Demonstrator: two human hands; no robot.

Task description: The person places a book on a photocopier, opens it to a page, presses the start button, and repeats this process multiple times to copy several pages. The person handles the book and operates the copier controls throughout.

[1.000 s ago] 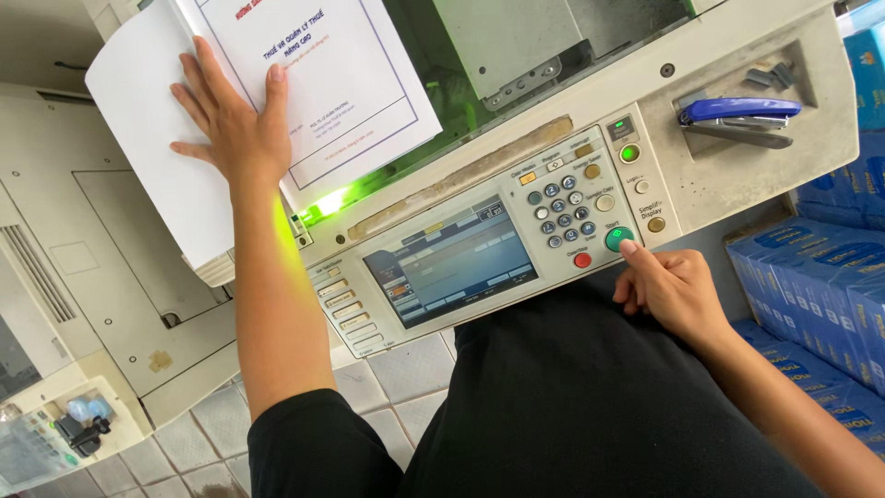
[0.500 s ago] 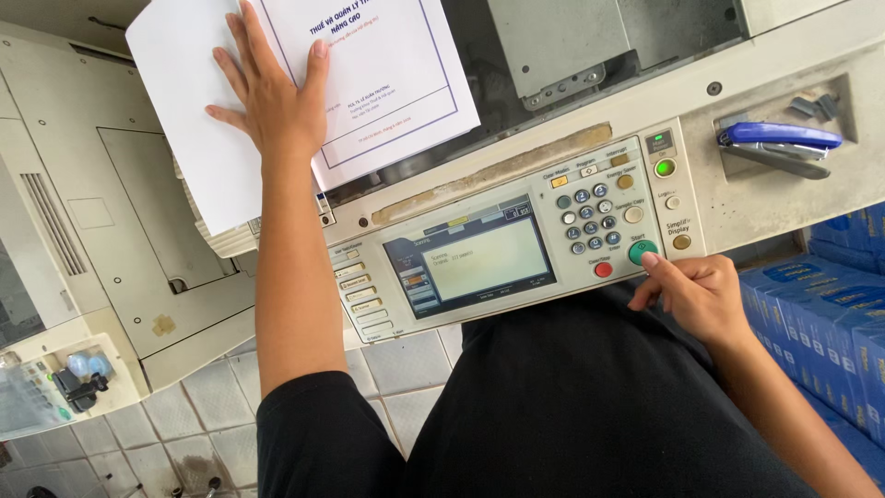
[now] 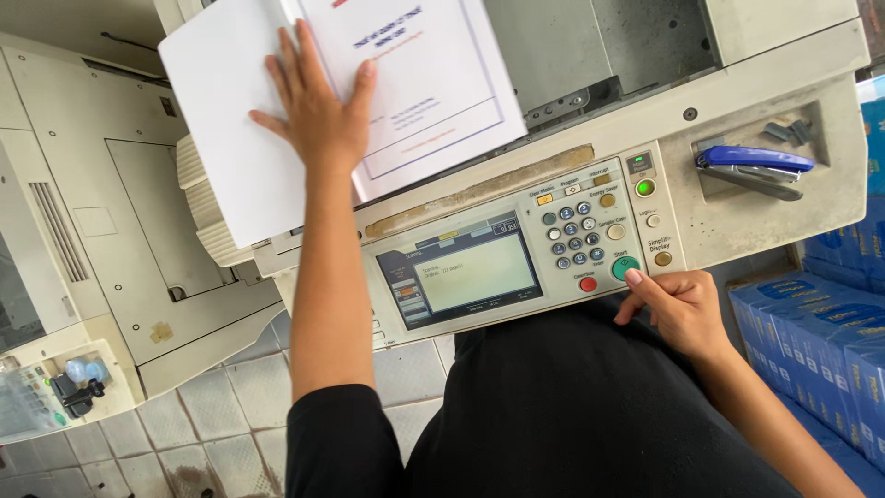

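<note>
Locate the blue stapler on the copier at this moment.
In the head view, the blue stapler lies in a recessed tray at the copier's right end, right of the green lamp and above the right hand.

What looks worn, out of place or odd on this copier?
A brownish, scuffed strip runs above the control panel, where the surface looks worn or peeled. A blue stapler lies loose in the recessed tray to the right. Nothing looks spilled or broken.
</note>
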